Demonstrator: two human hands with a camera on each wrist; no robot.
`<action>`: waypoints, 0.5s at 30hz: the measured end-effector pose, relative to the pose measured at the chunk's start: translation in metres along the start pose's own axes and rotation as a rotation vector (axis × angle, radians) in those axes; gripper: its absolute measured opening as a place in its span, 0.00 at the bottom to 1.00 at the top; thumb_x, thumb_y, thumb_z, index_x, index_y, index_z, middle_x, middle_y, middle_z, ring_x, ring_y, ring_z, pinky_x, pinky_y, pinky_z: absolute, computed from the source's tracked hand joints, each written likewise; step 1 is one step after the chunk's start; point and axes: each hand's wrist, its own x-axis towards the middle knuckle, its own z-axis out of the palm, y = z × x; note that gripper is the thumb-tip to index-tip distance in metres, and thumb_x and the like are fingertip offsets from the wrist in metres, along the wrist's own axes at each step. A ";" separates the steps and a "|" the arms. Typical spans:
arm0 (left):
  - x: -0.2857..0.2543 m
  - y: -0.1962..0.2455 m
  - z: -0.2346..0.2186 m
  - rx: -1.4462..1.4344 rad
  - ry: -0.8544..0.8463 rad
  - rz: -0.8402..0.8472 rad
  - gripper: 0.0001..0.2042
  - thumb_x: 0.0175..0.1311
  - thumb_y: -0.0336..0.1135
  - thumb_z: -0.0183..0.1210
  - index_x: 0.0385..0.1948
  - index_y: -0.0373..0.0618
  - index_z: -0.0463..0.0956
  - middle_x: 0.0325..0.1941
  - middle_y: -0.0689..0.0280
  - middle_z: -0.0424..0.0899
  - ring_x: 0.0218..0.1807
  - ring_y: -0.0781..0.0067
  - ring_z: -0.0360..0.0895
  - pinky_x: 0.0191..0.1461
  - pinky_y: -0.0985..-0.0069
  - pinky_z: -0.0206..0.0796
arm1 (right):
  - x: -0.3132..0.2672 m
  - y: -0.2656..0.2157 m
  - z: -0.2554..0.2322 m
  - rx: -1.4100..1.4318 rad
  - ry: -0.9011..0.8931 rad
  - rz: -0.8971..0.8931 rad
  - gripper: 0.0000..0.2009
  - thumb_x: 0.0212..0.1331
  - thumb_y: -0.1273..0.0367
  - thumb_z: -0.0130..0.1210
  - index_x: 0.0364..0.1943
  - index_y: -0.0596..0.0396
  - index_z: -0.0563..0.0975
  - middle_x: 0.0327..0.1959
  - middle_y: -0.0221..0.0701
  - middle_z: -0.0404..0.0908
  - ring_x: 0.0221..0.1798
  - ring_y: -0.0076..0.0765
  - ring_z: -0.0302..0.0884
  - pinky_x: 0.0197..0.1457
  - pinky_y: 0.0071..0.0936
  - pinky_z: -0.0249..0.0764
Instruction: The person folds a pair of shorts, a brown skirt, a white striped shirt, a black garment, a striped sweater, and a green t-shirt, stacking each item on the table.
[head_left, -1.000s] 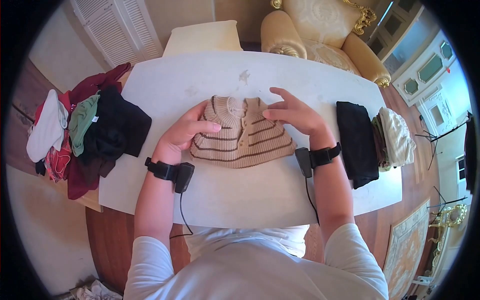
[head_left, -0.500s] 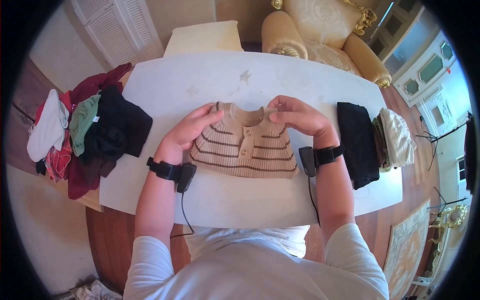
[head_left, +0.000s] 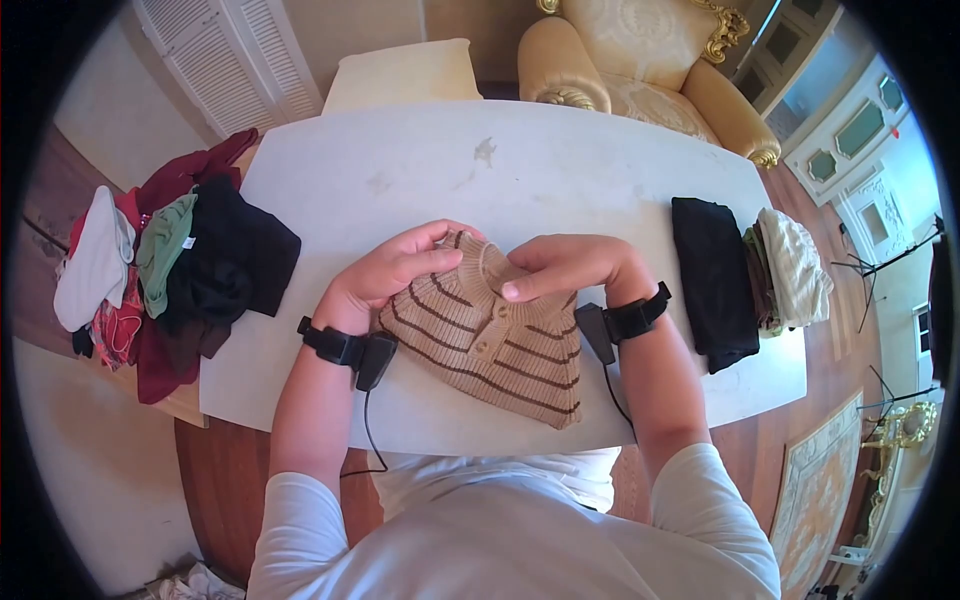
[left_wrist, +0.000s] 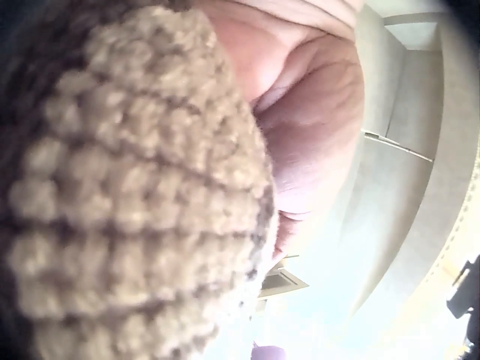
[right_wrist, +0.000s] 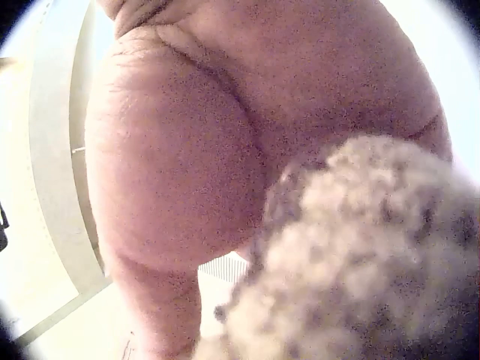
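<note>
A beige knit garment (head_left: 475,345) with brown stripes and a buttoned placket hangs tilted between both hands, its lower edge slanting down to the right. The left hand (head_left: 405,262) pinches its upper left corner, thumb on the front. By the collar, the right hand (head_left: 575,268) grips the upper right part, thumb near the top button and fingers hidden behind. Close up in the left wrist view, ribbed knit (left_wrist: 142,195) lies beside the left palm (left_wrist: 307,127). Blurred knit (right_wrist: 375,255) also touches the right palm (right_wrist: 180,150) in the right wrist view.
On the white table (head_left: 400,150), folded black cloth (head_left: 715,285) and a stack with white cloth on top (head_left: 793,268) lie at the right. A loose pile with black (head_left: 225,250), green (head_left: 168,245) and dark red clothes sits at the left. An armchair (head_left: 640,50) stands beyond.
The garment has come nearer the body and tilted, its right side dropping. The right hand has moved left and inward toward the collar; the left hand has shifted slightly right and down, still pinching.
</note>
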 end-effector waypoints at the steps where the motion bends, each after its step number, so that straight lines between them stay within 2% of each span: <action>1: 0.000 0.000 -0.001 0.023 -0.001 -0.006 0.20 0.77 0.33 0.57 0.67 0.40 0.71 0.60 0.64 0.82 0.62 0.75 0.79 0.68 0.74 0.70 | 0.003 0.000 0.003 0.001 0.017 -0.023 0.35 0.62 0.41 0.66 0.55 0.62 0.82 0.45 0.34 0.87 0.49 0.30 0.81 0.55 0.29 0.76; 3: 0.002 0.000 -0.003 0.069 0.000 -0.006 0.21 0.77 0.33 0.57 0.68 0.41 0.70 0.59 0.64 0.83 0.61 0.76 0.80 0.67 0.74 0.71 | 0.007 0.000 0.011 0.001 0.052 -0.069 0.32 0.62 0.42 0.67 0.51 0.61 0.84 0.43 0.31 0.87 0.47 0.28 0.81 0.54 0.28 0.76; 9: 0.004 -0.003 -0.006 0.138 0.044 0.015 0.19 0.77 0.33 0.58 0.65 0.41 0.72 0.58 0.66 0.83 0.59 0.78 0.79 0.65 0.75 0.70 | 0.011 -0.008 0.018 0.037 0.070 -0.138 0.24 0.64 0.52 0.68 0.49 0.61 0.83 0.40 0.28 0.87 0.43 0.25 0.80 0.49 0.25 0.76; 12: 0.003 -0.003 -0.007 0.126 0.053 0.014 0.17 0.77 0.33 0.59 0.64 0.41 0.73 0.58 0.66 0.82 0.59 0.78 0.78 0.66 0.75 0.69 | 0.018 0.002 0.023 0.080 0.086 -0.203 0.23 0.64 0.54 0.68 0.50 0.61 0.83 0.39 0.27 0.87 0.42 0.24 0.80 0.48 0.25 0.76; 15: 0.004 -0.002 -0.009 0.129 0.076 0.000 0.18 0.76 0.33 0.60 0.64 0.41 0.73 0.57 0.66 0.83 0.59 0.78 0.79 0.65 0.75 0.70 | 0.016 -0.003 0.023 0.108 0.091 -0.182 0.23 0.63 0.55 0.69 0.50 0.62 0.83 0.38 0.28 0.86 0.41 0.24 0.80 0.48 0.26 0.76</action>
